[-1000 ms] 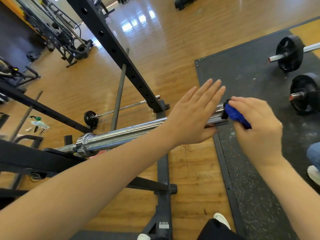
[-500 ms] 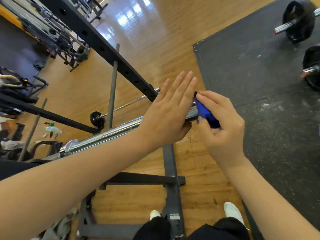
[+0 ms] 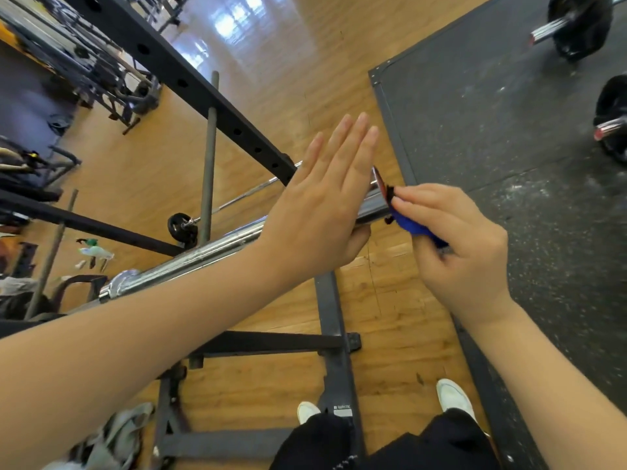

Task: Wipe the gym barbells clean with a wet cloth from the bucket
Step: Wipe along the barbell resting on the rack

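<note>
Left hand (image 3: 319, 212) lying flat, fingers straight, thumb under chrome barbell sleeve (image 3: 203, 259) on rack (image 3: 190, 79). Right hand (image 3: 461, 245) pinching blue cloth (image 3: 412, 228) against sleeve's end face.

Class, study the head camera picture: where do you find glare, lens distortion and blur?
Head view: window glare whitens the wooden floor at the top; the wide lens bends the rack upright and mat edge; the cloth pile at the bottom left smears; both hands look sharp.
</note>
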`<state>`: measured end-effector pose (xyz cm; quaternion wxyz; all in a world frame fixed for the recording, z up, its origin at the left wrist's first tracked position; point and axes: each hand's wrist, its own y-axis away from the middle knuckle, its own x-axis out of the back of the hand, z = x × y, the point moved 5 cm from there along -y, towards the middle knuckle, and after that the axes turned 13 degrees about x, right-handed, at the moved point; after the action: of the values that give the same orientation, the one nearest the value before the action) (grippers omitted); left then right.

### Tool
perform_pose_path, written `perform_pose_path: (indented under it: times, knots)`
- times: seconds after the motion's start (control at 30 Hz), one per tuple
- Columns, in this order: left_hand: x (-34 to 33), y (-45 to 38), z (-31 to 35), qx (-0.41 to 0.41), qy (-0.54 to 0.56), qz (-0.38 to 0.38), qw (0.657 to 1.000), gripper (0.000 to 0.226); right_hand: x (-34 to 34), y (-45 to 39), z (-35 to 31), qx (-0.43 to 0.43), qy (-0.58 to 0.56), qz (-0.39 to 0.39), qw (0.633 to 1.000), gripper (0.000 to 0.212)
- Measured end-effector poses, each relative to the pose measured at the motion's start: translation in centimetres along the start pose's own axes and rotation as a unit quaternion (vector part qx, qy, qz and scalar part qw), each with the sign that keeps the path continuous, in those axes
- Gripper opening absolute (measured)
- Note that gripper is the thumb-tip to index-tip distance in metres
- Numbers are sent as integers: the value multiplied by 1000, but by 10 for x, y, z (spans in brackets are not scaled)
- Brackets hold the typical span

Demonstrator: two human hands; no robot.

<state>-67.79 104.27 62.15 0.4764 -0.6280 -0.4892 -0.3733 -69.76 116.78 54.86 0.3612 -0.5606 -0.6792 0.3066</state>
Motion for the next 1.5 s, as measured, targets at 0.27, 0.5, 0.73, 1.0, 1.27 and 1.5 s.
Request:
perform_pose_path:
  times: [0.27,0.5,0.73,1.0,1.27,1.5]
  knots:
    - [0,0,-2,3,6,-5,1000,86,-1,-1,-7,-13,-30,-10,999,32]
    - [1,1,-2,1,5,-18,1000,90,-10,-25,-7,-80,-51,24,995,36]
    - [2,3,-2,-6,8,-2,1000,88,12,-35,-36,-41,32,-10,999,32]
    - [13,24,-13,81,30,-15,996,85,-12,-63,-42,21,50,-140,989,29]
    - [8,73,-51,146,-49,41,987,101,-12,-30,-70,81,169,-201,961,29]
    - [-6,69,-59,144,-45,74,986,89,-30,-72,-61,76,240,-174,952,26]
